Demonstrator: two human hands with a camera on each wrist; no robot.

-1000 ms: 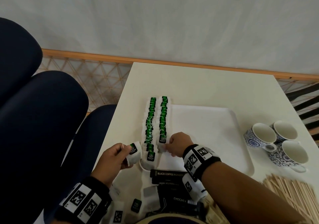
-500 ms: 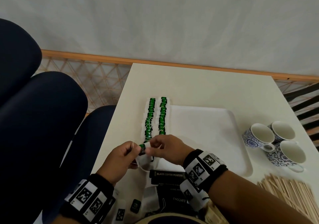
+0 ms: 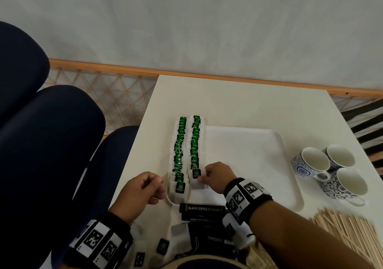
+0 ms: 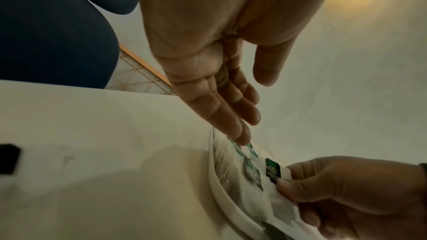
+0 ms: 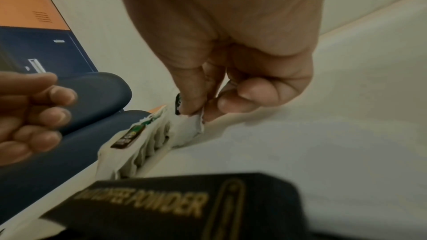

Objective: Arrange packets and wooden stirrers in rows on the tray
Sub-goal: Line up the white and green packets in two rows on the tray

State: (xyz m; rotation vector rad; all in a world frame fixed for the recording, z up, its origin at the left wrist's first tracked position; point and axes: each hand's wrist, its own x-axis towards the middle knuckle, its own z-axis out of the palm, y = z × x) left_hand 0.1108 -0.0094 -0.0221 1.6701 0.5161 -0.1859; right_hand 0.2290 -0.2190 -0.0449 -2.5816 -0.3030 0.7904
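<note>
Two rows of green-labelled tea bag packets (image 3: 187, 144) run along the left side of the white tray (image 3: 248, 155). My right hand (image 3: 202, 177) pinches one tea bag (image 3: 196, 174) by its edge at the near end of the right row; the right wrist view shows thumb and fingers closed on its white paper (image 5: 191, 121). Empty and with relaxed fingers, my left hand (image 3: 159, 182) hovers beside the near end of the left row. Wooden stirrers (image 3: 348, 233) lie in a pile at the near right of the table.
Black coffee powder sticks (image 3: 202, 208) and a dark Chocmet packet (image 3: 214, 238) lie just in front of the tray, with loose tea bags (image 3: 162, 246) near the table edge. Three blue-patterned cups (image 3: 331, 169) stand right of the tray. Dark chairs (image 3: 51, 144) are at the left.
Half a second ago both hands held the tea bag together. The left hand has let go and drawn back; the right hand has carried the bag to the near end of the right row.
</note>
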